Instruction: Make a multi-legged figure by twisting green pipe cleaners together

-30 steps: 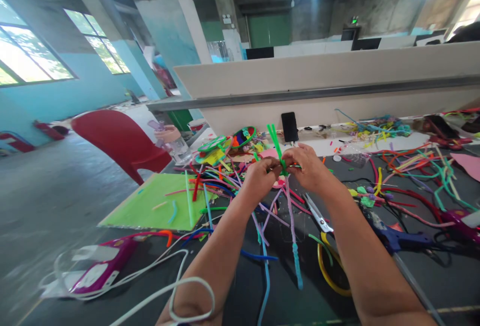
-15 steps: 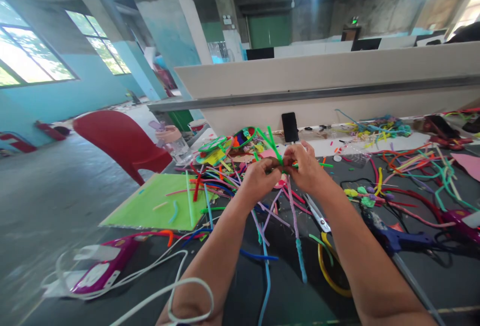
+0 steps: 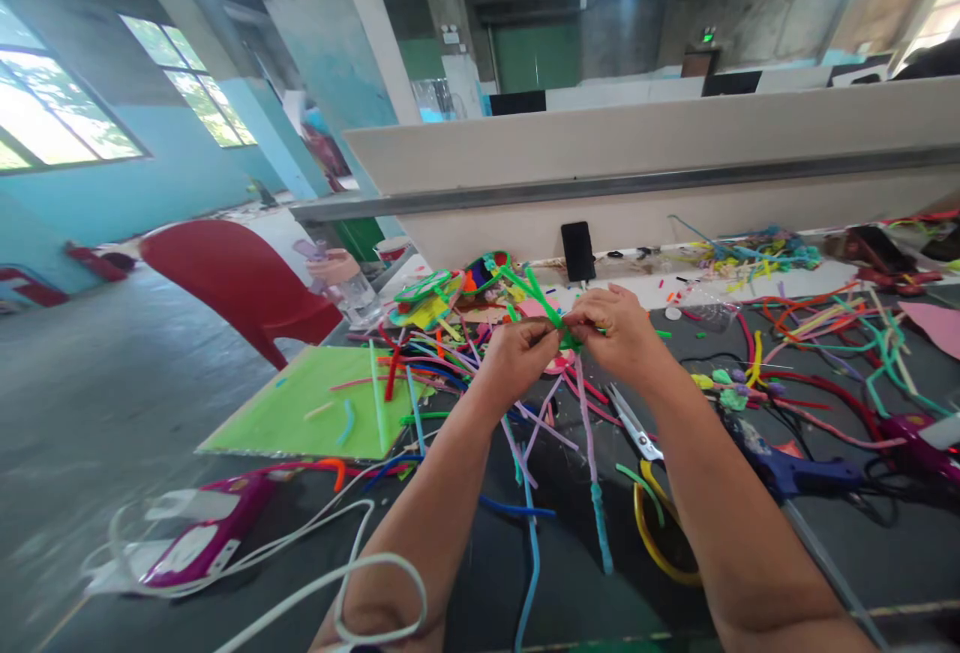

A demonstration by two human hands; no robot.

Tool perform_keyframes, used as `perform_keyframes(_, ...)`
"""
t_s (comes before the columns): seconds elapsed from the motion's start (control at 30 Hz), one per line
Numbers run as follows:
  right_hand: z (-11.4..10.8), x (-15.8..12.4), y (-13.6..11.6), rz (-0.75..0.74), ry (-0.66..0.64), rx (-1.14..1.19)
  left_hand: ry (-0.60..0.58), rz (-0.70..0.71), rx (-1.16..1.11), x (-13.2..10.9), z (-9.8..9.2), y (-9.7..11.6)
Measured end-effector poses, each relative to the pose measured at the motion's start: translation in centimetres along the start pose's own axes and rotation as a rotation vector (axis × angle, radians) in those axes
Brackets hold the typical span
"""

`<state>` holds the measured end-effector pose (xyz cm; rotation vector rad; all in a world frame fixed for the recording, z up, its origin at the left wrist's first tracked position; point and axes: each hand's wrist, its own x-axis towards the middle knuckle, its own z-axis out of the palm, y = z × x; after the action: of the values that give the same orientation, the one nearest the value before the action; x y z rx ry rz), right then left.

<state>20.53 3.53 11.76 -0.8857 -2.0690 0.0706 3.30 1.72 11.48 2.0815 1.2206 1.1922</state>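
Both hands meet over the middle of the dark table, pinching green pipe cleaners (image 3: 541,300) where the stems cross. My left hand (image 3: 523,358) is closed on them from the left, thumb and forefinger together. From the other side my right hand (image 3: 611,328) pinches the same green bundle. Two green ends stick up to the upper left. Below the hands hangs or lies a pink and blue pipe cleaner (image 3: 592,463); whether it joins the green ones is hidden. Scissors (image 3: 643,468) with yellow handles lie beside my right forearm.
A blue glue gun (image 3: 806,473) lies to the right, near loose pipe cleaners (image 3: 892,353). At left are a green sheet (image 3: 300,413), a purple device (image 3: 214,533) and a white cable (image 3: 352,563). A phone (image 3: 577,251) leans against the back panel. A red chair (image 3: 232,273) stands left.
The green stem that stuck out right of my right hand no longer shows there. The upright green ends lean further left. My right hand has turned slightly, its fingers more folded over.
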Motion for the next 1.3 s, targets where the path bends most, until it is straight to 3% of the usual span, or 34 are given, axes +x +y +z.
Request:
perform_keyframes(0.33,-0.1,0.4,-1.2,0.21,-0.022,0.134,0.009,0.064,0.106,-0.2,0.2,-0.1)
perform_keyframes(0.5,-0.5,0.1,-1.1,0.277,0.01,0.144,0.015,0.043,0.007,-0.1,0.1,-0.1)
perform_keyframes(0.73,-1.1,-0.2,-1.6,0.309,0.018,0.448,0.042,-0.03,-0.001,-0.2,-0.3,0.6)
perform_keyframes(1.07,-1.1,0.2,-1.2,0.254,0.015,0.064,0.108,0.013,0.101,-0.3,0.3,-0.1)
perform_keyframes(1.3,-0.5,0.1,-1.0,0.243,-0.006,-0.121,0.178,0.045,0.337,-0.5,0.4,-0.2)
